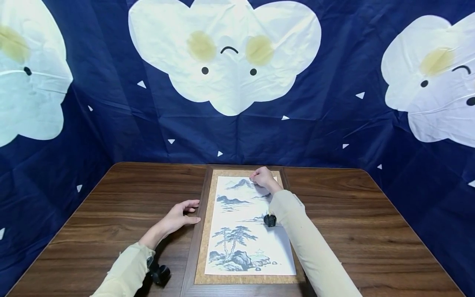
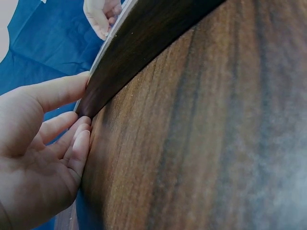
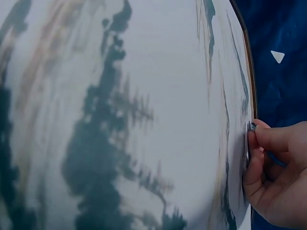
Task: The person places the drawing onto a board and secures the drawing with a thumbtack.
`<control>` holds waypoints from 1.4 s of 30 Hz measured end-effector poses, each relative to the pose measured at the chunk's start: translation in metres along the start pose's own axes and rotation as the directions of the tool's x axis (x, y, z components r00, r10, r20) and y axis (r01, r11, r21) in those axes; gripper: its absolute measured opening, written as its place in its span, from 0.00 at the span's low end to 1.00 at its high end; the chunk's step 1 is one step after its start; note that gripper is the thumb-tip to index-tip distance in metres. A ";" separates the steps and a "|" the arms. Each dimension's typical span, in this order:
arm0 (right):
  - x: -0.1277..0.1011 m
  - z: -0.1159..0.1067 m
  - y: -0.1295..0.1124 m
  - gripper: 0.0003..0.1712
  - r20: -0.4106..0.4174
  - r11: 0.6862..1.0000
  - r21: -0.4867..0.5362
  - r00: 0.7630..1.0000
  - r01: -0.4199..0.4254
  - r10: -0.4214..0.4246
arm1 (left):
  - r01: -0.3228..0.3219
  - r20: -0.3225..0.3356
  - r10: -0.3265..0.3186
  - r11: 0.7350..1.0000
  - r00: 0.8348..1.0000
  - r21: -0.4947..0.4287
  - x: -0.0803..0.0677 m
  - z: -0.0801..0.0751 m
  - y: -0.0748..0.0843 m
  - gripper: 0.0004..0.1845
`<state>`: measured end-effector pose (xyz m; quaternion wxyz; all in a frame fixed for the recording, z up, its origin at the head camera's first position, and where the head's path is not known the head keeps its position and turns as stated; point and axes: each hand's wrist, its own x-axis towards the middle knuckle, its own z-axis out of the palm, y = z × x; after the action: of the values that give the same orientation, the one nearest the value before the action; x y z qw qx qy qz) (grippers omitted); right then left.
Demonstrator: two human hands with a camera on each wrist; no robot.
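Note:
A sheet printed with an ink landscape (image 1: 237, 214) lies on a cork board (image 1: 250, 279) with a dark wooden frame (image 1: 198, 247). My right hand (image 1: 263, 178) is at the sheet's top edge, right of its middle. Its thumb and forefinger pinch a small greyish push pin (image 3: 252, 126) against the paper; how deep the point sits is hidden. My left hand (image 1: 182, 215) rests beside the board, its thumb and fingertips touching the outer side of the left frame edge. In the left wrist view its fingers (image 2: 62, 91) are loosely extended against the wood.
The board lies on a brown wood-grain table (image 1: 130, 214), its top edge near the table's far edge. Behind and at both sides hangs a dark blue cloth (image 1: 237, 136) with white clouds. Each wrist wears a small black camera (image 1: 160, 274).

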<state>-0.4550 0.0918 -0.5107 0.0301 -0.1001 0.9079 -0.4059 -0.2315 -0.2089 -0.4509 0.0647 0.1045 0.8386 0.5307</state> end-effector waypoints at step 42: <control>-0.081 -0.025 -0.086 0.06 -0.277 0.978 0.070 0.938 -0.195 0.206 | -0.023 -0.007 0.023 1.000 1.000 0.012 0.000 0.001 -0.002 0.32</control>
<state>-0.3657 0.0702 -0.4322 -0.0567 0.0526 0.8997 -0.4297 -0.2320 -0.2090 -0.4533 0.0549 0.1125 0.8407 0.5269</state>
